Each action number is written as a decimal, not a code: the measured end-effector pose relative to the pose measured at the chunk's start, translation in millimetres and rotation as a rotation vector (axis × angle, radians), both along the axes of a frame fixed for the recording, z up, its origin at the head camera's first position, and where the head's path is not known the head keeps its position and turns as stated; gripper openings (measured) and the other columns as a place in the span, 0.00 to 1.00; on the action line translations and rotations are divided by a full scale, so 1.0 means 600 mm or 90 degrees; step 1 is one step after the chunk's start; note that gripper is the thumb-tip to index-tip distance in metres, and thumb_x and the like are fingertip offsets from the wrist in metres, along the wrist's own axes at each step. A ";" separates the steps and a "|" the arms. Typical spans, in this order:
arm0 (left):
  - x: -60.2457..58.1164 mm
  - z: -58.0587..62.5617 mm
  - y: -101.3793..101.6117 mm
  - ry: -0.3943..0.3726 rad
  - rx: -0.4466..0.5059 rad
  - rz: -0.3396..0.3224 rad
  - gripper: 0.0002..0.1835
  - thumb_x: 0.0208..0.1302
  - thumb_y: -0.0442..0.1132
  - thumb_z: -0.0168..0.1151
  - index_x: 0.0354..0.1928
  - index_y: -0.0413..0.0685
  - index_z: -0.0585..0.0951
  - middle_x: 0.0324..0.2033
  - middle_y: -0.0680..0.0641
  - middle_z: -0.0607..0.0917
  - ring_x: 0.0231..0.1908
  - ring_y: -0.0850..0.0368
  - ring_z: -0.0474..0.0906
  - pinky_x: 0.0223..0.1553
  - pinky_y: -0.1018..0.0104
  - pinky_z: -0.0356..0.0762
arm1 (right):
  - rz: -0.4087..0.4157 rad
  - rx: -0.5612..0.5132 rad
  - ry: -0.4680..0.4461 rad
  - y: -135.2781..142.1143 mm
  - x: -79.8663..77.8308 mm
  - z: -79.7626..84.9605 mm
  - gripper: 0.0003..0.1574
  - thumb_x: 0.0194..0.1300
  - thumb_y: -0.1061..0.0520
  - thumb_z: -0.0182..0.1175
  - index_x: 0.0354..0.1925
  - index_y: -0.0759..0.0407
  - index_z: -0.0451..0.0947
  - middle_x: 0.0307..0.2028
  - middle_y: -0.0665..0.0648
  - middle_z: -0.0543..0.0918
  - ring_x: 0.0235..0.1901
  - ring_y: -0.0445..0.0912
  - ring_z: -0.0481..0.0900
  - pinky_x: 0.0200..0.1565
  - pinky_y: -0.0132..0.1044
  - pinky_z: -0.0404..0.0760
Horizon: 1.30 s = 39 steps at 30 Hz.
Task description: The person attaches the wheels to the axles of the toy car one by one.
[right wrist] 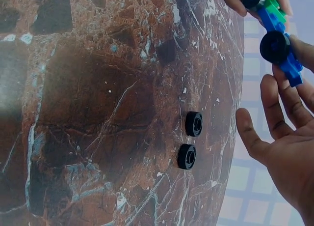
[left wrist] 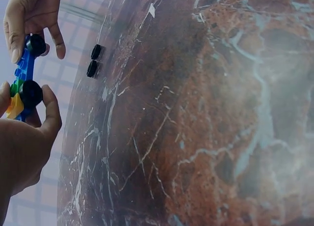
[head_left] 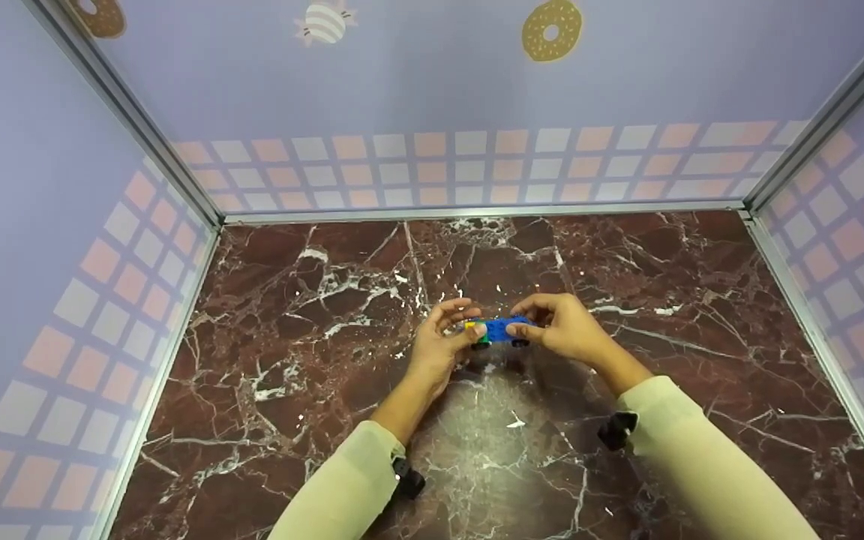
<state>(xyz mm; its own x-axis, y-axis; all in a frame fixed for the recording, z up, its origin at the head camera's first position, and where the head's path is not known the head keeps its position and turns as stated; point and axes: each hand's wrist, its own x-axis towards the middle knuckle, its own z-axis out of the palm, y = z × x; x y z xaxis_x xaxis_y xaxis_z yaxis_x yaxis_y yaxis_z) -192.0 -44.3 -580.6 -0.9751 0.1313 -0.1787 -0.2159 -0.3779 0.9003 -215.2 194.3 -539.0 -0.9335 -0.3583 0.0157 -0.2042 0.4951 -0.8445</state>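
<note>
car [head_left: 499, 330], head view: blue body with a green-and-yellow end is being held between left hand [head_left: 438, 343] and right hand [head_left: 563, 326]. long axis is running crosswise, hand to hand, so neither hand is lying clearly nearer. left thumb and fingers are clamping the green-and-yellow end; right thumb and fingers are pinching the blue end.

left wrist view: left thumb and index finger are curling about their end, close to a mounted wheel [left wrist: 30, 93]. two loose wheels [left wrist: 96, 52] are lying on the marbled surface [left wrist: 147, 123], apart from car and hands.

right wrist view: right thumb is pressing beside the other mounted wheel [right wrist: 275, 47], one finger is reaching behind the body, remaining fingers are spreading apart. loose wheels are lying just beside each other, below the car.
</note>
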 end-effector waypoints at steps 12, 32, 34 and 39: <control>0.001 0.007 0.009 0.026 0.038 0.053 0.27 0.67 0.22 0.73 0.66 0.29 0.77 0.52 0.46 0.88 0.49 0.58 0.86 0.44 0.72 0.92 | 0.078 0.003 -0.027 -0.007 0.013 0.001 0.13 0.67 0.55 0.79 0.47 0.60 0.91 0.30 0.52 0.84 0.26 0.40 0.75 0.26 0.26 0.74; 0.005 0.018 0.014 0.042 0.078 0.041 0.21 0.69 0.22 0.72 0.61 0.42 0.83 0.60 0.40 0.83 0.53 0.53 0.85 0.52 0.56 0.97 | 0.093 -0.053 -0.085 -0.022 0.016 -0.005 0.16 0.64 0.58 0.82 0.47 0.63 0.88 0.33 0.55 0.89 0.32 0.41 0.85 0.33 0.26 0.86; 0.005 0.018 0.014 0.043 0.082 0.031 0.22 0.69 0.23 0.72 0.62 0.42 0.83 0.60 0.41 0.83 0.55 0.52 0.84 0.53 0.55 0.96 | 0.090 -0.063 -0.087 -0.023 0.016 -0.007 0.17 0.64 0.58 0.82 0.46 0.63 0.87 0.34 0.55 0.89 0.31 0.41 0.84 0.32 0.26 0.85; 0.007 0.018 0.014 0.044 0.074 0.014 0.28 0.68 0.22 0.73 0.68 0.41 0.80 0.60 0.42 0.84 0.53 0.54 0.85 0.54 0.59 0.95 | 0.078 -0.073 -0.088 -0.027 0.017 -0.010 0.17 0.65 0.58 0.81 0.46 0.64 0.87 0.33 0.57 0.90 0.30 0.42 0.84 0.29 0.26 0.83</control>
